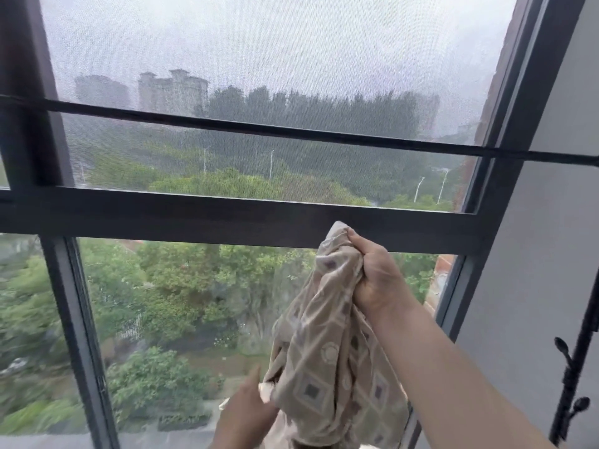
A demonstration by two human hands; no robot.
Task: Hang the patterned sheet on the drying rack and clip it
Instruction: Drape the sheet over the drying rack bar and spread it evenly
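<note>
Just below the window crossbar (194, 218) — right grip (376, 273) fisted round the bunched top of the patterned sheet (324, 351), cloth hanging down. Farther below, left grip (243, 413) blurred against the sheet's lower folds — closed or not, cannot tell. Above the crossbar, dark rod (291, 129), well apart.

Rod (291, 129): dark, thin, bare; spans the window (227, 218) from left edge to right, sloping slightly down rightward, in front of the mesh. Pole (569, 393): dark, upright, hooked, by the right wall; possibly the rod's support.
</note>
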